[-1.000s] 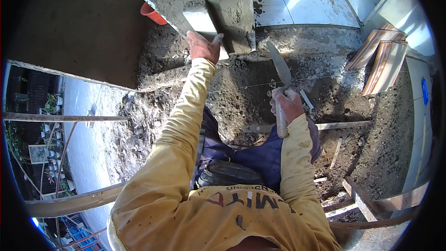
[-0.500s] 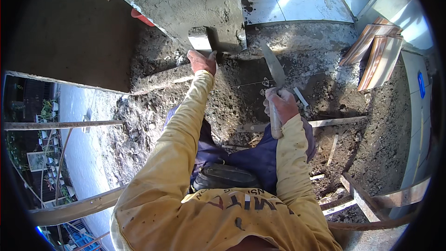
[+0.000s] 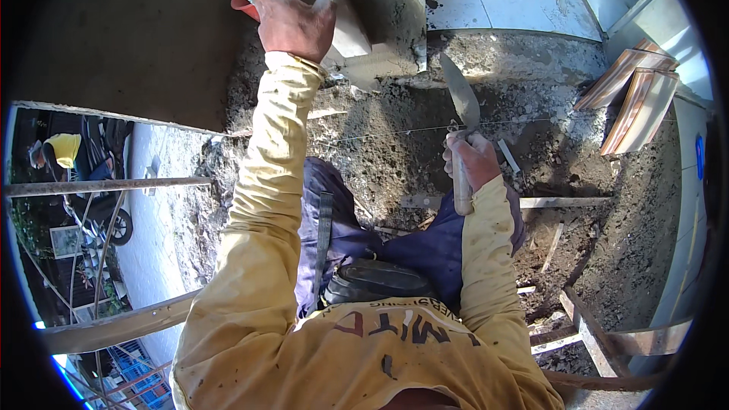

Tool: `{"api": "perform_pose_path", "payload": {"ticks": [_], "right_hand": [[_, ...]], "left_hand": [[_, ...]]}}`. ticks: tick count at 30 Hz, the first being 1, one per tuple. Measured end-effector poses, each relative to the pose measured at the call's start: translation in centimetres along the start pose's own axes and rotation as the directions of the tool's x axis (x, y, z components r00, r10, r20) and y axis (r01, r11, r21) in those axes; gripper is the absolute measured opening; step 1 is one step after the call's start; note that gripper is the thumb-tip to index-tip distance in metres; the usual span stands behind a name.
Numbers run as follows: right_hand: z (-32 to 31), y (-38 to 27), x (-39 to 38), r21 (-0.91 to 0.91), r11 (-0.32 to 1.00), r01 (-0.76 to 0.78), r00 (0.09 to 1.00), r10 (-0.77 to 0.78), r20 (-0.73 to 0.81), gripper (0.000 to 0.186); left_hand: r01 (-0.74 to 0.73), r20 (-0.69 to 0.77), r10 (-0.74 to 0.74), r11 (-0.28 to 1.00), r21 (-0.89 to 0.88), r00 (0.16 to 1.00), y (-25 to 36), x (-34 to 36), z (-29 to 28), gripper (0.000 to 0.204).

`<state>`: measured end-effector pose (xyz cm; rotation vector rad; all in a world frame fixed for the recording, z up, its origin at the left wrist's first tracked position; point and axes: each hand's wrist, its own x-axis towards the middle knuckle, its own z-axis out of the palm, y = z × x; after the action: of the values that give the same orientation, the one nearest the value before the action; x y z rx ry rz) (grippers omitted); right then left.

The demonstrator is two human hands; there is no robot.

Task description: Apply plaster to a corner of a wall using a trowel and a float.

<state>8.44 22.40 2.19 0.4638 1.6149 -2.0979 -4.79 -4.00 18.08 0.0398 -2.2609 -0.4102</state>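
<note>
My left hand (image 3: 298, 21) is raised at the top, thumb and fingers spread along the sides of a pale, flat plastering float (image 3: 342, 26). The float lies against the grey plastered wall (image 3: 395, 0); its far end runs out of view, and its grip is hidden by my hand. Lower down on the right, my right hand (image 3: 472, 159) is closed round the handle of a pointed trowel (image 3: 461, 91). Its grey blade points up and away, over the rubble ground and apart from the wall.
A taut string (image 3: 410, 132) crosses above the rough ground. Brown striped panels (image 3: 642, 106) lean at the right, and timber pieces (image 3: 592, 326) lie lower right. A red container (image 3: 243, 6) sits by the wall. Poles (image 3: 106, 186) stand at left; beyond them are a person (image 3: 62, 150) and a motorcycle (image 3: 118, 226).
My left hand has moved up the wall with the float, which now looks larger and steeply slanted. The trowel stays in my right hand. A person and motorcycle have come into view at left.
</note>
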Motion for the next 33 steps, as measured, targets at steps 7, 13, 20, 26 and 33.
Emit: {"api": "perform_pose_path", "payload": {"ticks": [7, 13, 20, 26, 33], "right_hand": [[1.1, -0.1, 0.9, -0.072, 0.997, 0.025, 1.0, -0.023, 0.017, 0.026], [0.3, 0.1, -0.5, -0.113, 0.994, 0.014, 1.0, -0.017, -0.022, 0.026], [-1.0, 0.6, -1.5, -0.085, 0.996, 0.037, 0.998, -0.041, -0.046, 0.029], [-0.2, 0.1, -0.9, -0.057, 0.997, 0.052, 0.998, -0.053, -0.016, 0.026], [0.6, -0.1, 0.2, -0.069, 0.997, 0.02, 1.0, -0.019, 0.015, 0.025]], "left_hand": [[0.137, 0.165, -0.141, 0.99, 0.032, 0.976, -2.8, -4.4, 2.4, 0.079], [0.678, 0.532, -0.641, 0.718, 0.159, 0.554, -5.0, -15.6, 11.8, 0.095], [0.656, 0.433, -0.62, 0.75, 0.082, 0.654, -6.8, -17.4, 12.3, 0.07], [0.484, 0.292, -0.473, 0.874, 0.036, 0.831, -4.6, -11.5, 7.2, 0.073], [0.132, 0.078, -0.138, 0.988, 0.074, 0.987, -2.1, -1.4, 0.0, 0.078]]}}
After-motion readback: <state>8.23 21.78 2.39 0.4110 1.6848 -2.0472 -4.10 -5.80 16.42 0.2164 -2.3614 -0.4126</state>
